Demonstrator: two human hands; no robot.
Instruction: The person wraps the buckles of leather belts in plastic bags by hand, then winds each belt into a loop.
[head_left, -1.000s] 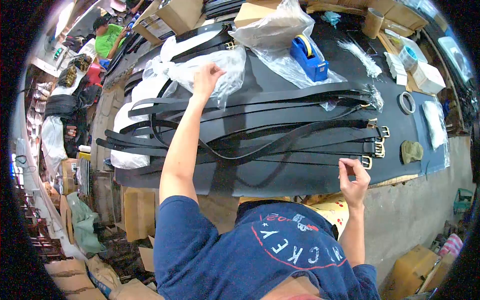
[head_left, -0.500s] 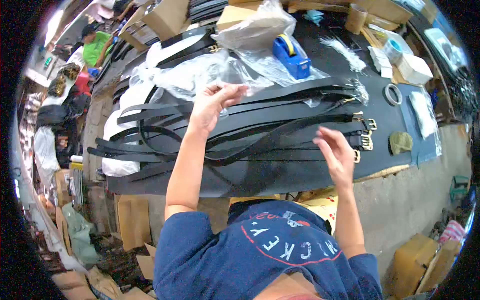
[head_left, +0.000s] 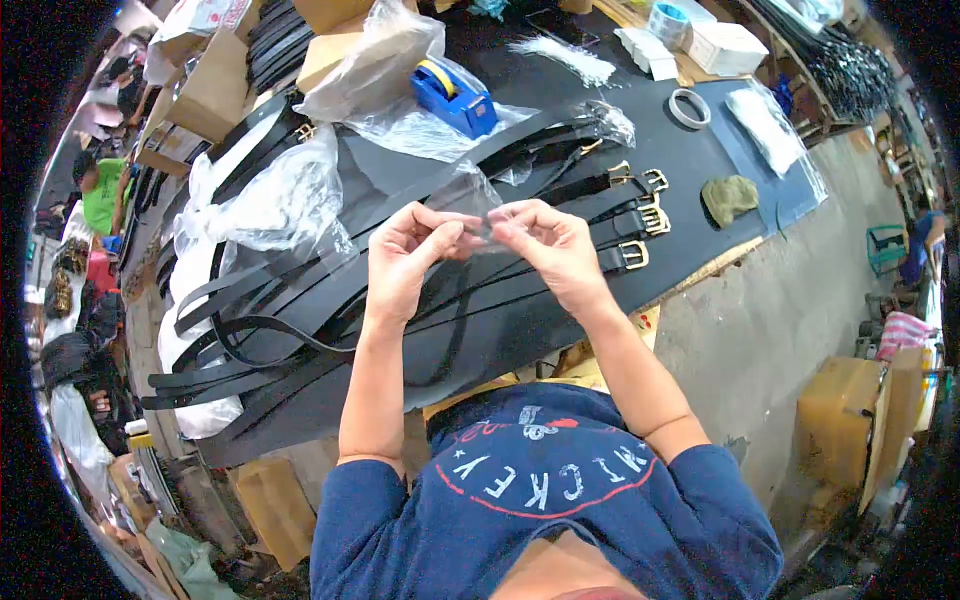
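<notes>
A small clear plastic bag [head_left: 466, 192] is stretched between my hands over the black belts. My left hand [head_left: 412, 258] pinches its near edge with thumb and fingertips. Close beside it, my right hand [head_left: 556, 250] pinches the same edge, the fingertips almost meeting. Under and behind the hands lie several black belts [head_left: 260, 333], their straps running to the left. Gold-coloured buckles [head_left: 632, 254] are grouped at the right ends. Part of the straps is hidden behind my hands.
A blue tape dispenser [head_left: 453, 100] stands on crumpled plastic sheeting [head_left: 290, 190]. To the right are a tape roll [head_left: 689, 109], an olive cloth pouch [head_left: 729, 200] and a white packet [head_left: 765, 132]. A cardboard box [head_left: 843, 418] sits on the floor. A person in green [head_left: 102, 198] is far left.
My hands were apart; my right hand has come in from the right and both now pinch the clear bag. The view has turned, shifting the table leftward.
</notes>
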